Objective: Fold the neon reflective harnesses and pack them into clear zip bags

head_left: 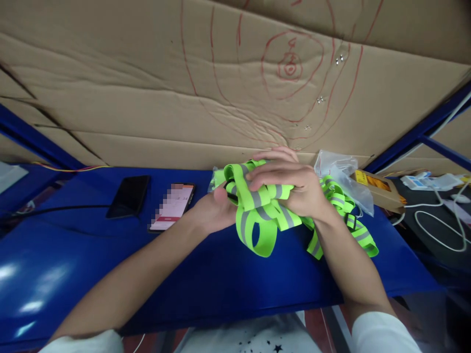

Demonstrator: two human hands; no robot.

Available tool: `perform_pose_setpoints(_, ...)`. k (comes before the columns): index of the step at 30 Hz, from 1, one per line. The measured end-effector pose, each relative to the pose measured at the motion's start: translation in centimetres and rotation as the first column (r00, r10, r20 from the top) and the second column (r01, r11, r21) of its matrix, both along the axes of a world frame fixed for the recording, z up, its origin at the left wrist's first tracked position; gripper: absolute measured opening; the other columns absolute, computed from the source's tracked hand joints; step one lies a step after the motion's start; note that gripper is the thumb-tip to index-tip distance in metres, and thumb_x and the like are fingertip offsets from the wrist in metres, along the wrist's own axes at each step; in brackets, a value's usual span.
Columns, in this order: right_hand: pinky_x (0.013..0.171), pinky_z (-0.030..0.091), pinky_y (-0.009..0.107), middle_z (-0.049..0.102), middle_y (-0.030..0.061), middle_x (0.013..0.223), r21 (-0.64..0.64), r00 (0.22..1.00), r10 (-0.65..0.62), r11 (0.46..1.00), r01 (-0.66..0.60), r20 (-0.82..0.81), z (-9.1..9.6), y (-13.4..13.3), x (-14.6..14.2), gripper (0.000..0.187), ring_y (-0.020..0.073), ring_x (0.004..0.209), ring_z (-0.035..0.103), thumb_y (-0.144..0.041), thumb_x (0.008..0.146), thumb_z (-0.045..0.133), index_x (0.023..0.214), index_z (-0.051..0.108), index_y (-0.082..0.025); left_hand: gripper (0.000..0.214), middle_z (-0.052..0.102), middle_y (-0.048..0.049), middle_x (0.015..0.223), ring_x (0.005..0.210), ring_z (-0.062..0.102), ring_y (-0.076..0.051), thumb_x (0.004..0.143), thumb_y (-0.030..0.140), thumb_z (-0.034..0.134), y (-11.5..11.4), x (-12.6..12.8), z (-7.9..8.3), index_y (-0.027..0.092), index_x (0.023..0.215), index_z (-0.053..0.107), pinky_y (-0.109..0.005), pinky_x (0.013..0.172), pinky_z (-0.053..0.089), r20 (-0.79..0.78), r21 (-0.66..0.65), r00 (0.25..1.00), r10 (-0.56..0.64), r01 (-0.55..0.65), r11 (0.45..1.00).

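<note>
A bundle of neon-green reflective straps (257,198) with grey stripes is gathered between my two hands over the blue table. My left hand (215,211) supports its left side, with the thumb by a small black buckle; the bundle hides most of its fingers. My right hand (296,186) lies over the top and right of the bundle, fingers bent across it. One strap loop hangs below the hands. More green straps (340,201), with a black buckle among them, lie on the table just right of my right wrist.
Two phones, one dark (128,196) and one lit (172,207), lie on the blue table (228,274) at left. A clear plastic bag (340,166) and an open cardboard box (380,190) sit at right. Behind stands a cardboard panel (147,73) with red rings; white cables (437,235) lie far right.
</note>
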State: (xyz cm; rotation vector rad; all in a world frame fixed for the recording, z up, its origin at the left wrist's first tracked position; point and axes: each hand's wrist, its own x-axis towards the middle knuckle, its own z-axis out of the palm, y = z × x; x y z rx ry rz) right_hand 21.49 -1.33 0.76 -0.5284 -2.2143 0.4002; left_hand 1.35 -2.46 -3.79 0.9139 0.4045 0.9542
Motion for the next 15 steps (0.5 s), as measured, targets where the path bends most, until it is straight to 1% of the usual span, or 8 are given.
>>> perform_pose_setpoints(1,0.13,0.026,0.048,0.078,-0.0032,0.118,0.012,0.999,0.013,1.0,-0.014,0.046,0.2,0.1,0.2,0.027,0.0251,0.14,0.058,-0.021,0.09,0.07,0.107,0.08,-0.039,0.069,0.08,-0.0044,0.096,0.096,0.076,-0.03,0.045,0.067,0.097,0.0,0.1,0.1,0.025,0.096,0.077,-0.039,0.082,0.063,0.008,-0.012,1.0,0.013,-0.013,1.0)
perform_pose_setpoints(3,0.132,0.018,0.052,0.073,-0.0003,0.128,-0.004,0.986,0.081,0.997,-0.081,0.148,0.7,0.4,0.8,0.039,0.0267,0.15,0.046,-0.016,0.083,0.074,0.116,0.076,-0.036,0.057,0.079,-0.0015,0.095,0.094,0.076,-0.025,0.054,0.05,0.1,0.0,0.2,0.3,0.025,0.1,0.077,-0.034,0.083,0.062,0.015,-0.059,0.999,0.036,-0.035,0.998)
perform_pose_setpoints(5,0.131,0.021,0.053,0.067,0.0033,0.138,-0.097,0.953,0.211,0.976,-0.194,0.219,1.2,0.6,1.5,0.048,0.0289,0.155,0.038,-0.022,0.078,0.081,0.124,0.073,-0.032,0.059,0.078,0.0015,0.094,0.089,0.076,-0.021,0.055,0.031,0.1,-0.1,0.1,0.6,0.028,0.108,0.076,-0.031,0.08,0.061,0.003,-0.101,1.0,0.027,-0.027,0.995)
perform_pose_setpoints(6,0.131,0.025,0.053,0.065,0.0036,0.142,-0.16,0.938,0.277,0.956,-0.247,0.207,1.4,0.6,1.7,0.049,0.0294,0.155,0.037,-0.027,0.078,0.083,0.125,0.073,-0.032,0.064,0.078,0.0023,0.097,0.088,0.076,-0.021,0.055,0.025,0.099,-0.1,0.1,0.7,0.03,0.114,0.074,-0.031,0.079,0.061,-0.011,-0.101,1.0,0.009,-0.01,0.995)
perform_pose_setpoints(8,0.129,0.031,0.051,0.062,0.001,0.147,-0.262,0.938,0.345,0.91,-0.322,0.043,1.6,0.5,2.0,0.042,0.0277,0.154,0.041,-0.039,0.082,0.082,0.123,0.074,-0.034,0.076,0.077,0.0021,0.112,0.094,0.075,-0.023,0.058,0.019,0.096,-0.2,-0.1,0.9,0.035,0.126,0.067,-0.033,0.079,0.061,-0.049,-0.031,0.999,-0.007,0.006,1.0)
perform_pose_setpoints(11,0.13,0.032,0.045,0.06,-0.0031,0.15,-0.335,0.933,0.192,0.895,-0.294,-0.305,1.2,0.2,1.6,0.034,0.0207,0.151,0.046,-0.038,0.095,0.069,0.129,0.068,-0.038,0.092,0.07,0.0007,0.132,0.106,0.073,-0.027,0.057,0.011,0.094,-0.2,-0.4,1.1,0.04,0.136,0.059,-0.035,0.082,0.06,-0.104,0.126,0.992,0.073,-0.06,0.99)
perform_pose_setpoints(13,0.13,0.034,0.042,0.056,-0.0027,0.154,-0.373,0.933,0.069,0.904,-0.208,-0.353,0.7,0.1,1.0,0.044,0.0192,0.15,0.047,-0.034,0.095,0.071,0.138,0.061,-0.037,0.095,0.065,0.0004,0.138,0.109,0.071,-0.026,0.056,0.008,0.093,-0.1,-0.5,1.1,0.042,0.137,0.056,-0.034,0.081,0.059,-0.12,0.187,0.985,0.123,-0.099,0.977)
perform_pose_setpoints(15,0.13,0.035,0.039,0.05,-0.0018,0.159,-0.403,0.954,-0.005,0.907,-0.122,-0.299,0.2,0.2,0.4,0.054,0.019,0.151,0.045,-0.035,0.094,0.073,0.144,0.055,-0.035,0.091,0.059,-0.0008,0.146,0.115,0.068,-0.028,0.056,0.008,0.093,0.0,-0.5,1.1,0.04,0.134,0.057,-0.034,0.083,0.059,-0.115,0.231,0.985,0.131,-0.102,0.968)
